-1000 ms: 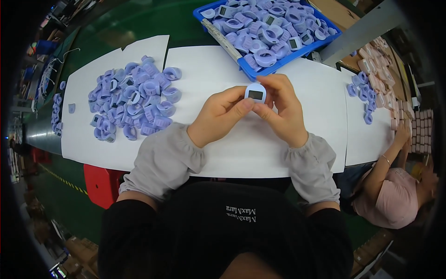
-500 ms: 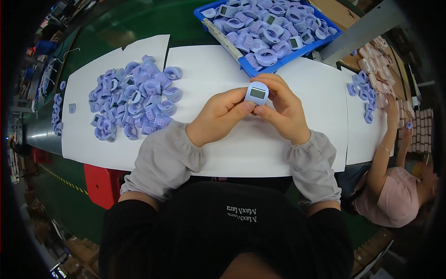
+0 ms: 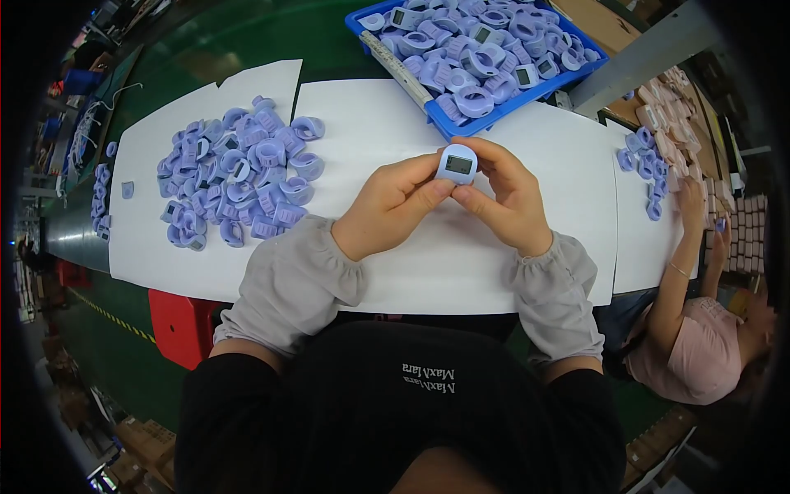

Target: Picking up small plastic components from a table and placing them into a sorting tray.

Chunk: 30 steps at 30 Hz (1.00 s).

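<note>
Between my two hands, above the white-covered table (image 3: 395, 276), I hold a small light-blue digital device (image 3: 457, 164) with a rounded top and a grey display facing up. Dark marks show on the display, too small to read. My left hand (image 3: 397, 202) grips its left side, thumb at the lower edge. The fingers of my right hand (image 3: 508, 198) curl behind its right side, and that thumb also meets the lower edge. What the fingers do behind the device is hidden. To the left lies a loose pile of similar lavender ring-shaped devices (image 3: 270, 153).
A blue bin (image 3: 461, 129) heaped with the same devices stands beyond my hands. A grey metal post (image 3: 638, 58) rises at the far right. A co-worker (image 3: 699, 346) handles pieces beside pale pink parts (image 3: 671, 115). A red stool (image 3: 179, 329) stands below the table's left front.
Dark marks have appeared on the display, which looked plain before. My hands and the device have hardly moved. The co-worker's hands at the right have shifted slightly.
</note>
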Motion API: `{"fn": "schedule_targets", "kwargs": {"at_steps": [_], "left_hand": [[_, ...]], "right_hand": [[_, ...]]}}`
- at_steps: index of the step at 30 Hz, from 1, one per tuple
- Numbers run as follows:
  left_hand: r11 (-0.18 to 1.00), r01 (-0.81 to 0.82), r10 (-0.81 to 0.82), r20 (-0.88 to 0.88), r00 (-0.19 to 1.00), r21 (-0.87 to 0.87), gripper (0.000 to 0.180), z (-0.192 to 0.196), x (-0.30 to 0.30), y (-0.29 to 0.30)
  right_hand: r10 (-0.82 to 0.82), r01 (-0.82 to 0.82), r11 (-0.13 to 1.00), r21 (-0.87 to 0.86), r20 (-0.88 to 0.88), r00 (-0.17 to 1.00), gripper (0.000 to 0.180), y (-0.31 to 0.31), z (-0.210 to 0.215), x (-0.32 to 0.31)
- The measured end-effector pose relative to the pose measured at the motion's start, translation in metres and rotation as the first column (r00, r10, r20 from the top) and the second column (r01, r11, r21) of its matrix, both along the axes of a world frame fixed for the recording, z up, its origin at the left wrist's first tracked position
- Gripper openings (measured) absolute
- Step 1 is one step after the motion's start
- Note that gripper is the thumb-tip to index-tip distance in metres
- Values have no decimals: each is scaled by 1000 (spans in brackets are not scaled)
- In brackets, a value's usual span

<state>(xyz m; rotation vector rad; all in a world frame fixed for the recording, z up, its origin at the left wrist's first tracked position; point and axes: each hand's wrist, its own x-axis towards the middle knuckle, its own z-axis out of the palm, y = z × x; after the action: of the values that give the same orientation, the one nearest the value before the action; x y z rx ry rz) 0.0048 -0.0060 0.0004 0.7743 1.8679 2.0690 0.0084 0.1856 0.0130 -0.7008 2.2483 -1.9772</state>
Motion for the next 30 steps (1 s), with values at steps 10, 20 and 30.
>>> {"fn": "schedule_targets", "kwargs": {"at_steps": [10, 20, 30], "left_hand": [[1000, -1, 1, -8, 1000, -30, 25, -3, 0, 3], [999, -29, 28, -11, 1000, -34, 25, 0, 2, 5], [1000, -10, 10, 19, 1000, -17, 27, -1, 1, 4]], "right_hand": [[-72, 87, 990, 108, -141, 987, 42, 0, 1, 2], [-93, 107, 990, 87, -153, 984, 42, -1, 1, 2], [-87, 99, 992, 76, -149, 985, 43, -1, -1, 2]]}}
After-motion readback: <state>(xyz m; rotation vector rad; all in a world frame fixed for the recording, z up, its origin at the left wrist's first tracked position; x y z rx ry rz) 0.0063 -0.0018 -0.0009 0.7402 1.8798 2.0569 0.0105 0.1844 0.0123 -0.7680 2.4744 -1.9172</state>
